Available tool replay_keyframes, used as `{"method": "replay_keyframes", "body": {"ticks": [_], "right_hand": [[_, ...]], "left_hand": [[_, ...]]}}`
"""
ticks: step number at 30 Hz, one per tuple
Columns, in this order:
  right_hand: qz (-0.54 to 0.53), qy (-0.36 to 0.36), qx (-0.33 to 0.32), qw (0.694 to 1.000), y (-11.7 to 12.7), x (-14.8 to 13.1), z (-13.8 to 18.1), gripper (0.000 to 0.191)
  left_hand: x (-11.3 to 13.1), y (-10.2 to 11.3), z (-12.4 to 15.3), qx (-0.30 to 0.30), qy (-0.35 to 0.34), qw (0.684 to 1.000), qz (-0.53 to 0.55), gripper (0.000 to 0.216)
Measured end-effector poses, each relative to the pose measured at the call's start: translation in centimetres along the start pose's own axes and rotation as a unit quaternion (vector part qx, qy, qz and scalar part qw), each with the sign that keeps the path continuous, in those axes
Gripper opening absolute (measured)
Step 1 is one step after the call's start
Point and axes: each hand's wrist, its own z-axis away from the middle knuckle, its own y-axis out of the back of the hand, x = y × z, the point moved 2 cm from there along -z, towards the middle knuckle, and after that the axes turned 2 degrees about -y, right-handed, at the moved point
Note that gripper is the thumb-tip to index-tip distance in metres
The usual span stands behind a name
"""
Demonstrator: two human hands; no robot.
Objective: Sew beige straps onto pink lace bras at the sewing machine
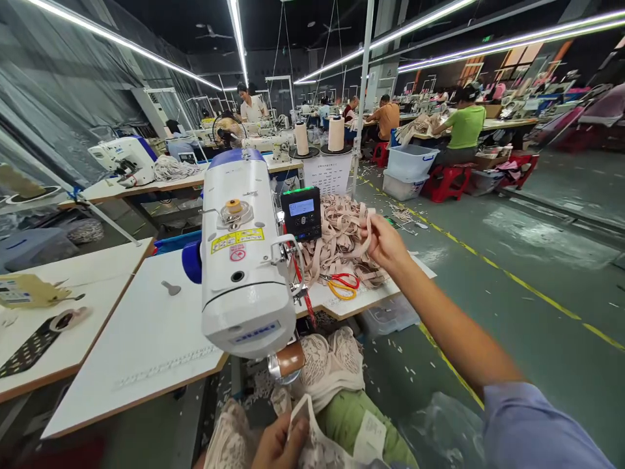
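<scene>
My right hand [383, 242] is closed on a beige strap [367, 228], at the right side of a tangled pile of straps [336, 228] on the sewing table. Low in the view, my left hand [280, 443] pinches the edge of a pale lace bra [312, 433] over my lap. Another lace bra [325, 365] hangs beneath the machine's front end, near my knee. Between my hands and to the left stands the white sewing machine [249, 260]. Scissors with red and yellow handles [344, 286] lie in front of the strap pile.
A control panel with a lit screen [301, 212] stands beside the machine, with thread cones [336, 133] behind it. At the left is another table [63, 293] with a tape roll [66, 319]. Plastic bins [410, 166] and a red stool [448, 182] stand near co-workers at the back.
</scene>
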Motion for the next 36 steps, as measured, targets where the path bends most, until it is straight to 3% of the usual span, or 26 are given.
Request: {"method": "replay_keyframes", "body": {"ticks": [4,7,9,12,14,16,18,21,23,25,27,30,33,36], "right_hand": [[0.014,-0.106,-0.051,0.993,0.7,4.5,8.9,0.028],[-0.044,-0.222,-0.086,0.97,0.2,8.7,15.3,0.033],[-0.109,-0.279,-0.073,0.951,-0.3,10.8,18.4,0.029],[-0.204,-0.348,-0.022,0.915,-0.9,13.1,20.8,0.023],[-0.221,-0.368,0.003,0.903,-0.7,13.9,21.4,0.02],[-0.166,-0.352,-0.023,0.921,-0.3,14.1,21.6,0.017],[-0.048,-0.325,-0.118,0.937,0.2,14.0,21.8,0.019],[0.132,-0.31,-0.257,0.906,1.0,14.1,22.1,0.026],[0.172,-0.301,-0.231,0.909,2.0,14.2,21.5,0.027],[0.144,-0.284,-0.145,0.937,3.1,14.0,20.4,0.024],[0.108,-0.29,-0.123,0.943,3.5,13.2,19.4,0.023],[0.139,-0.309,-0.254,0.906,1.9,11.1,19.2,0.028],[0.247,-0.227,-0.39,0.858,-0.9,9.5,20.2,0.031],[0.337,-0.126,-0.419,0.833,-2.2,9.5,21.2,0.031]], "left_hand": [[2.6,-0.3,0.8,0.027,-0.037,0.999,-0.024,0.053],[4.9,-1.1,1.7,0.091,-0.082,0.99,-0.067,0.039],[6.0,-1.8,1.8,0.104,-0.104,0.986,-0.083,0.033],[6.5,-2.6,1.2,0.04,-0.079,0.992,-0.088,0.025],[6.2,-2.7,0.8,-0.016,-0.044,0.996,-0.076,0.031],[6.0,-2.5,0.8,-0.034,-0.029,0.997,-0.055,0.04],[5.9,-2.3,0.9,-0.026,-0.031,0.998,-0.038,0.042],[6.1,-2.2,1.2,-0.017,-0.028,0.999,-0.038,0.041],[6.3,-2.2,1.4,-0.009,-0.032,0.999,-0.042,0.042],[6.4,-1.9,1.5,0.017,-0.036,0.998,-0.048,0.044],[6.3,-1.6,1.5,0.054,-0.035,0.996,-0.068,0.045],[5.9,-1.2,1.5,0.085,-0.038,0.989,-0.111,0.044],[5.7,-1.2,1.4,0.086,-0.054,0.985,-0.139,0.041],[5.8,-1.2,1.4,0.087,-0.071,0.981,-0.161,0.037]]}}
